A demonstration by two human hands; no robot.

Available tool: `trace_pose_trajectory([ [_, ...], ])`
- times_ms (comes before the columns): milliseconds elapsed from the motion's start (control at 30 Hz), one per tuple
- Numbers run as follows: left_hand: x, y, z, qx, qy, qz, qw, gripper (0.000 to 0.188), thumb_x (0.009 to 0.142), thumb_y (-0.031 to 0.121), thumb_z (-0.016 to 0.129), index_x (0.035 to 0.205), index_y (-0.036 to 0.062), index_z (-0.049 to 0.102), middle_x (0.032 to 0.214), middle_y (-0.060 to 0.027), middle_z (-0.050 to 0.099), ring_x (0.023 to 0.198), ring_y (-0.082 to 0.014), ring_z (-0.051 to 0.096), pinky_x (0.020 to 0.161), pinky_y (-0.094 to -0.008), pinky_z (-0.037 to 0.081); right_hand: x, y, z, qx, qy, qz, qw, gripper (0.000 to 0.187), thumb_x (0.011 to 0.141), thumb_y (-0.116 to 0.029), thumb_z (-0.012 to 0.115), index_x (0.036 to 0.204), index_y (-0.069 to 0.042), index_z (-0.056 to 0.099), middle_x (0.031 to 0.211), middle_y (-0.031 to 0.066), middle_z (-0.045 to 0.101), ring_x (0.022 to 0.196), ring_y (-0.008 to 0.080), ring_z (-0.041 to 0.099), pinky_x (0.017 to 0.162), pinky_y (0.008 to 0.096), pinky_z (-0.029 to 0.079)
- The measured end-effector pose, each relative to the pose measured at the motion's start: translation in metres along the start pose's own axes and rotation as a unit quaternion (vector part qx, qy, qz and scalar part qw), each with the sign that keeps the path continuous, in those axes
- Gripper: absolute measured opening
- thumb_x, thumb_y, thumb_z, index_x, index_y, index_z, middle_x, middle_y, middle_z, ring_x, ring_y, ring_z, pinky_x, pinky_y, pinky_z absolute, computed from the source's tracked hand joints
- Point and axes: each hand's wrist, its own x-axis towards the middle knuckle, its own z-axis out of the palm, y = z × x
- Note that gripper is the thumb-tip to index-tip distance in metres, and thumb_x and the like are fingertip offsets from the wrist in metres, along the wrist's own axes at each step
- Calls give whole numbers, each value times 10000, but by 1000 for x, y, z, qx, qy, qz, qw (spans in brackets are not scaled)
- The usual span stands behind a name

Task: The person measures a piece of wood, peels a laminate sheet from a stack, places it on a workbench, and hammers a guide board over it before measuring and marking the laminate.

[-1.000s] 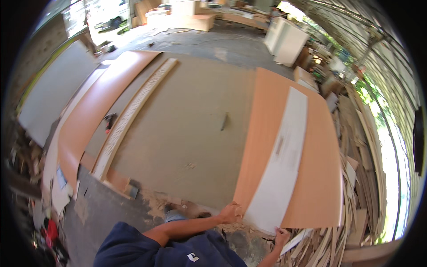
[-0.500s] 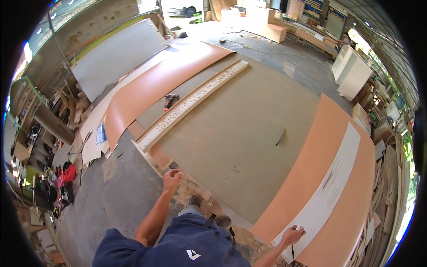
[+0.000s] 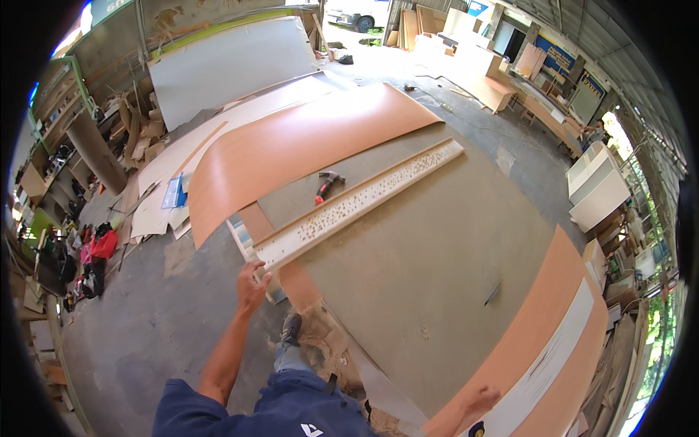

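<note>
My left hand (image 3: 252, 282) reaches forward and closes its fingers on the near end of a long white strip (image 3: 357, 207) dotted with small holes. The strip lies diagonally along the edge of a large grey-brown board (image 3: 429, 284) on the floor. A hammer with a red handle (image 3: 328, 186) lies just beyond the strip. My right hand (image 3: 480, 399) is low at the right, at the edge of an orange sheet (image 3: 561, 313) with a white band; its fingers are not clearly shown.
A second, curved orange sheet (image 3: 313, 138) lies beyond the hammer. A small dark tool (image 3: 493, 293) rests on the board. White cabinets (image 3: 597, 189) stand at the right, a white panel (image 3: 226, 65) leans at the back, and scrap offcuts and clutter (image 3: 87, 247) line the left.
The view has swung left, away from the white-banded orange sheet. My left hand moved from that sheet's edge across to the end of the perforated strip.
</note>
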Motion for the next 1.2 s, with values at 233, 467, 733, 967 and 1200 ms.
trace_pose_trajectory([
  [233, 131, -36, 64, 167, -171, 244, 940, 786, 675, 421, 797, 1319, 66, 519, 1372, -194, 471, 1292, -377, 413, 1069, -501, 297, -38, -385, -5, 329, -190, -349, 857, 273, 902, -162, 563, 1121, -6, 611, 1044, 172, 648, 967, 326, 615, 857, 418, 490],
  [467, 135, -32, 69, 254, -256, 268, 893, 1137, 549, 669, 744, 1437, 52, 395, 1444, -243, 362, 1367, -400, 320, 1082, -583, 237, -81, -665, 5, 311, -231, -448, 806, 366, 873, -245, 616, 1145, -4, 578, 1098, 184, 621, 1057, 342, 579, 926, 462, 450],
  [733, 142, -28, 67, 229, -292, 252, 894, 1069, 575, 590, 738, 1427, 35, 406, 1447, -259, 345, 1358, -426, 316, 1068, -604, 253, -89, -770, 52, 179, -297, -380, 858, 541, 846, -368, 633, 1207, 19, 521, 1194, 171, 604, 1107, 315, 560, 963, 442, 433],
  [967, 144, -28, 66, 247, -292, 252, 889, 1058, 575, 584, 739, 1425, 44, 414, 1437, -265, 362, 1335, -438, 340, 1045, -607, 269, -99, -834, 25, 211, -372, -207, 880, 592, 802, -312, 619, 1229, 80, 500, 1166, 258, 602, 1103, 347, 606, 944, 427, 491],
  [1200, 142, -29, 71, 252, -288, 269, 884, 1050, 569, 590, 742, 1408, 43, 428, 1414, -256, 381, 1322, -416, 356, 1043, -595, 272, -103, -824, 79, 147, -345, -186, 908, 459, 830, -213, 620, 1169, 80, 518, 1062, 236, 622, 908, 302, 686, 767, 377, 558],
])
